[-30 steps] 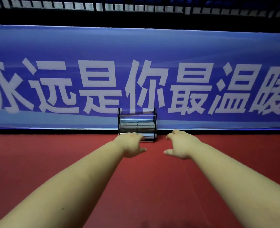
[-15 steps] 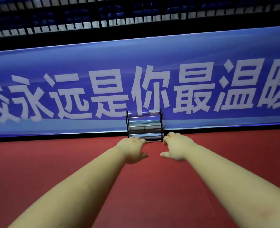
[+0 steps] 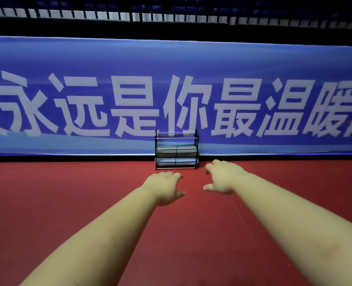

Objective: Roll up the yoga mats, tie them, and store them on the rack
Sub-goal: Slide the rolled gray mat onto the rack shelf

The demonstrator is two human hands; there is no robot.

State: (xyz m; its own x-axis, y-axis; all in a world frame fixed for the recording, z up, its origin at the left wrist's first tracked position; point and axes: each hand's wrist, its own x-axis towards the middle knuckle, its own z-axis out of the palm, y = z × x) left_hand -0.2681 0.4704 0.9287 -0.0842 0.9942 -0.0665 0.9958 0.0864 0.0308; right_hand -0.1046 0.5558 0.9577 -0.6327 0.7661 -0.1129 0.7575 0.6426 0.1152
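A small black rack [image 3: 155,149] stands on the red floor against the blue banner, some way ahead of me. Rolled grey-blue yoga mats [image 3: 186,151] lie on its middle and lower shelves; the top shelf looks bare. Both my arms stretch forward, palms down. My left hand [image 3: 164,186] hangs below and left of the rack, fingers loosely curled, holding nothing. Just right of the rack's foot is my right hand [image 3: 222,176], also loosely curled around nothing. Neither hand touches the rack.
A long blue banner [image 3: 191,62] with large white characters runs across the whole view behind the rack. Above it are dark railings [image 3: 171,17] and seating. Red sports floor [image 3: 47,193] spreads out to both sides and toward me.
The view has swung and the rack now appears slightly larger and more central. My hands have drifted a little apart and the left one sits lower; both still hold nothing.
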